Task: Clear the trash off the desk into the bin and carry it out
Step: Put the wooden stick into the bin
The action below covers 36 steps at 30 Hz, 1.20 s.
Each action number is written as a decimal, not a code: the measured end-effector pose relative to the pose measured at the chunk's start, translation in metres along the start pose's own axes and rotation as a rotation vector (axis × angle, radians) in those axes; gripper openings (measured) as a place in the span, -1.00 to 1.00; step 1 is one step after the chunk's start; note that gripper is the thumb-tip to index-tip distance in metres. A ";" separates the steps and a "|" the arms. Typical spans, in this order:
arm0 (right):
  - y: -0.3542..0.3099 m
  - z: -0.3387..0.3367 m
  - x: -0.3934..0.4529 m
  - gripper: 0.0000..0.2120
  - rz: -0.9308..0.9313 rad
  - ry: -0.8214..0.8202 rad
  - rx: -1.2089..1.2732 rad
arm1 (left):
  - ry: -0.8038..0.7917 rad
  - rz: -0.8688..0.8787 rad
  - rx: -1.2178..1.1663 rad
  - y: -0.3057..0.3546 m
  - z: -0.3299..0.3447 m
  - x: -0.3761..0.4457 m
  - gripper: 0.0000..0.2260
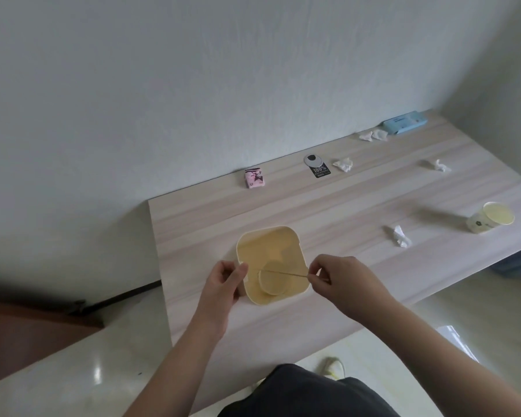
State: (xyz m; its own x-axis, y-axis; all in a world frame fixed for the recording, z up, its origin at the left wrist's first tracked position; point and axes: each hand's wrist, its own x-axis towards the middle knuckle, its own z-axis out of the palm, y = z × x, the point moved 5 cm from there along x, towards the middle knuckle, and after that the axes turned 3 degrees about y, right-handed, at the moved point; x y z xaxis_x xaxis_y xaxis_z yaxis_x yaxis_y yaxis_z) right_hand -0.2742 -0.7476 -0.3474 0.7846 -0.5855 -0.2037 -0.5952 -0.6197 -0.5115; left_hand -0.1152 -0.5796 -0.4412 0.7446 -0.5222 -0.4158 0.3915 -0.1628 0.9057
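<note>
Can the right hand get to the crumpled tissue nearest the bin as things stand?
Probably yes, once freed: the right hand pinches a thin stick over the bin. Bare desk lies between it and the crumpled tissue.

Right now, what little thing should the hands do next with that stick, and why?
Probably let go of the thin stick so it falls in. The left hand and right hand pinch its ends right above the open yellow bin, and crumpled tissues wait on the desk.

Plain room, wooden desk (328, 206)
</note>
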 end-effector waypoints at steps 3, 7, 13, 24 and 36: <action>-0.002 0.000 0.002 -0.85 -0.093 -0.022 -0.163 | 0.006 0.023 0.000 0.002 0.021 -0.008 -0.81; -0.003 0.002 0.008 -0.84 -0.252 -0.060 -0.328 | 0.013 0.049 -0.003 0.004 0.053 -0.017 -0.80; 0.007 0.002 0.018 -0.78 -0.444 -0.104 -0.287 | 0.087 0.074 -0.013 0.008 0.084 -0.027 -0.84; 0.046 -0.077 0.055 -0.83 -0.429 0.153 0.101 | 0.342 0.077 -0.088 -0.002 0.074 -0.043 -0.82; 0.057 0.020 0.133 -0.78 -0.285 -0.076 -0.061 | 0.374 0.069 -0.088 -0.013 0.011 -0.061 -0.85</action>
State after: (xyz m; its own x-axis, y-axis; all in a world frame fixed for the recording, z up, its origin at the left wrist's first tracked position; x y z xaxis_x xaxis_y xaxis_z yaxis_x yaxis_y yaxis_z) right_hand -0.1998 -0.8500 -0.4206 0.9310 -0.3441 -0.1221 -0.3565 -0.7850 -0.5066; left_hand -0.1712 -0.5549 -0.4270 0.9102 -0.1855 -0.3702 0.3661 -0.0572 0.9288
